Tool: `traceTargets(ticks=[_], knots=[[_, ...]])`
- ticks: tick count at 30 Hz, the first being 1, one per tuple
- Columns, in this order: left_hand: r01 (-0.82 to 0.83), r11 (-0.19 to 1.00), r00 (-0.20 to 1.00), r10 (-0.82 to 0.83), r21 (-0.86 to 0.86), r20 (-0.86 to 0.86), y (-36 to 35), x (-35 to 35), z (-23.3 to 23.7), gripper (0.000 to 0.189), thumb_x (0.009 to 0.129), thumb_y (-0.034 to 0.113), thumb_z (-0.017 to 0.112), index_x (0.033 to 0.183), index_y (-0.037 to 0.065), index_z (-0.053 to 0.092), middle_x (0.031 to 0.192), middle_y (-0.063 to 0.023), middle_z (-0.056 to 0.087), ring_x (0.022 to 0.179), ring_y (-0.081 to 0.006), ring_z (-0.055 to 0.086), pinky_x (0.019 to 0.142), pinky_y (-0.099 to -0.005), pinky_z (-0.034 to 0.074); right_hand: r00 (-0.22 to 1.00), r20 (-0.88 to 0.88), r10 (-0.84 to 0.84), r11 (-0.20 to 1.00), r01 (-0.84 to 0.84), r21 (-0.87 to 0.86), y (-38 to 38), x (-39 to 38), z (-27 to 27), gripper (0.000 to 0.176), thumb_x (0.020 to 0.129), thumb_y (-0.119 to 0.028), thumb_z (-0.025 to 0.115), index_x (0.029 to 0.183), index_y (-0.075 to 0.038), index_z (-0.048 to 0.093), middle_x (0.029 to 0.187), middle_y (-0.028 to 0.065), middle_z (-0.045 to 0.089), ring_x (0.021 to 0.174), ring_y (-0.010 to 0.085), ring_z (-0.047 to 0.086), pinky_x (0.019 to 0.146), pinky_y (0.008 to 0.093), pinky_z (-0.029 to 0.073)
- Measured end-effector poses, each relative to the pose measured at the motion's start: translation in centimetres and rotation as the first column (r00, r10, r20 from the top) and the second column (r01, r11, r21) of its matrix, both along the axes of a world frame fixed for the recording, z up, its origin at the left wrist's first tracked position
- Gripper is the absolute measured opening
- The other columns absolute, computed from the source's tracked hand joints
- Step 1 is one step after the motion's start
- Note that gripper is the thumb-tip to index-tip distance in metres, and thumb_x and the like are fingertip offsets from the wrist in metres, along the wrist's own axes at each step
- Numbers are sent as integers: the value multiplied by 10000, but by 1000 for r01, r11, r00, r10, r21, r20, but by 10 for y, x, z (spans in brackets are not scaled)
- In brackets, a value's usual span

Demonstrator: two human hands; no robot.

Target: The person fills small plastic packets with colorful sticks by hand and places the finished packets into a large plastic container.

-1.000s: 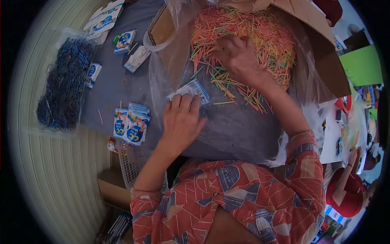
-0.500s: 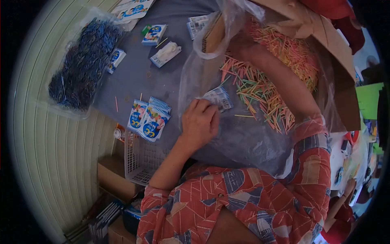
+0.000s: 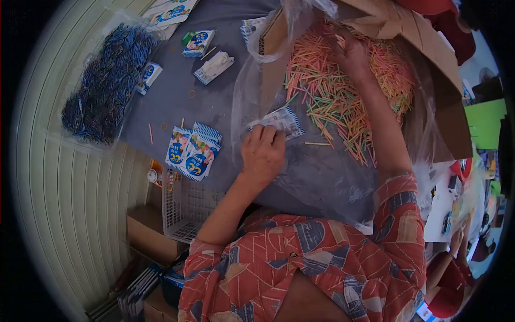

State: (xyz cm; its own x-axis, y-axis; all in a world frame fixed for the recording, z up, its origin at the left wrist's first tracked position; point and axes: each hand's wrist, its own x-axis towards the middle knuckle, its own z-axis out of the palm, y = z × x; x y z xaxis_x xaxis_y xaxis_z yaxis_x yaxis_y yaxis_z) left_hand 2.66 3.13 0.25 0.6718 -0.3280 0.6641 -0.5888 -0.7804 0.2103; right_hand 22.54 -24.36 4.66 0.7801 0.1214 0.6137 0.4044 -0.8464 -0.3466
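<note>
My left hand point(image 3: 263, 154) lies on the table with its fingers curled over the near end of a small blue-and-white printed packet point(image 3: 287, 121). The packet lies flat, its striped end showing past my fingertips. My right hand point(image 3: 354, 58) is over the far part of a big pile of thin pink, yellow and green sticks point(image 3: 322, 80). Its fingers are closed around a few pale stick ends at the fingertips. The pile spreads over clear plastic film point(image 3: 332, 188) inside an opened cardboard box point(image 3: 448, 80).
Left of my left hand lies a stack of blue-and-white packets point(image 3: 198, 155). Farther back are a small box point(image 3: 198, 43) and a crumpled white packet point(image 3: 214, 67). A clear tray point(image 3: 110, 86) of dark twisted strands stands far left. A white basket point(image 3: 188, 214) sits below the table edge.
My right hand has drawn up out of the sticks and now shows above them. My left hand has stayed on the packet, which shows more of its length.
</note>
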Motion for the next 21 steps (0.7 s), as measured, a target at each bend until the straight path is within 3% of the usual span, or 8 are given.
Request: traceTargets(ticks=[3, 6, 8, 12, 15, 17, 20, 21], knots=[[-55, 998, 989, 55, 3, -134, -1, -4, 15, 77, 673, 58, 651, 748, 43, 641, 834, -63, 537, 859, -272, 549, 650, -359, 479, 993, 25, -116, 993, 117, -28, -5, -5, 1, 346, 914, -343, 637, 1166, -111, 676, 1009, 193, 701, 870, 403, 680, 788, 448, 532], [7, 999, 976, -14, -34, -216, 6, 4, 11, 109, 681, 41, 664, 790, 43, 667, 840, -75, 544, 864, -290, 547, 683, -386, 489, 999, -40, 30, 971, -19, 238, -10, -6, 2, 373, 912, -437, 630, 1125, -141, 709, 1016, 153, 711, 977, 377, 664, 849, 492, 494], [14, 999, 988, -20, -45, -150, 13, 10, 12, 121, 684, 41, 665, 805, 43, 676, 846, -80, 548, 868, -294, 548, 708, -401, 493, 998, 25, -53, 998, 54, -33, -16, -15, 6, 382, 913, -481, 617, 1154, -200, 711, 1165, 85, 681, 1201, 329, 552, 998, 547, 373], [39, 999, 986, -38, 3, -162, 12, 1, 3, 144, 697, 40, 668, 839, 37, 692, 872, -87, 568, 889, -309, 557, 758, -437, 492, 970, -79, -229, 914, 186, -361, -25, -23, -18, 356, 950, -458, 604, 1144, -181, 717, 1214, 5, 633, 1344, 253, 385, 1109, 523, 184], [44, 998, 967, -51, -36, -250, 14, -8, 24, 123, 716, 49, 673, 835, 22, 684, 896, -87, 581, 890, -314, 565, 737, -428, 487, 971, -215, -106, 981, 67, -180, -33, -24, -18, 385, 918, -513, 603, 1190, -262, 711, 1444, 11, 492, 1404, 261, 292, 1113, 577, 149], [48, 999, 961, -48, -5, -271, 16, -7, 30, 112, 720, 48, 674, 828, 22, 684, 897, -88, 589, 880, -314, 571, 732, -425, 489, 998, 54, -28, 987, 19, 160, -38, -24, -19, 391, 948, -473, 590, 1216, -209, 696, 1318, 63, 597, 1319, 254, 435, 1105, 523, 254], [44, 999, 946, -35, 22, -322, 21, 2, 30, 91, 718, 38, 688, 808, 22, 680, 874, -89, 601, 856, -318, 577, 723, -421, 492, 969, -198, 145, 811, -2, 584, -33, -49, 12, 429, 982, -439, 565, 1232, -108, 675, 1138, 101, 682, 1128, 244, 600, 1034, 425, 396], [39, 999, 937, -32, 13, -349, 22, 6, 28, 86, 713, 28, 700, 795, 20, 676, 850, -89, 604, 842, -321, 579, 719, -420, 492, 970, -200, 137, 812, 6, 583, -33, -53, 11, 429, 982, -439, 565, 1232, -108, 675, 1138, 101, 682, 1128, 244, 600, 1034, 425, 396]])
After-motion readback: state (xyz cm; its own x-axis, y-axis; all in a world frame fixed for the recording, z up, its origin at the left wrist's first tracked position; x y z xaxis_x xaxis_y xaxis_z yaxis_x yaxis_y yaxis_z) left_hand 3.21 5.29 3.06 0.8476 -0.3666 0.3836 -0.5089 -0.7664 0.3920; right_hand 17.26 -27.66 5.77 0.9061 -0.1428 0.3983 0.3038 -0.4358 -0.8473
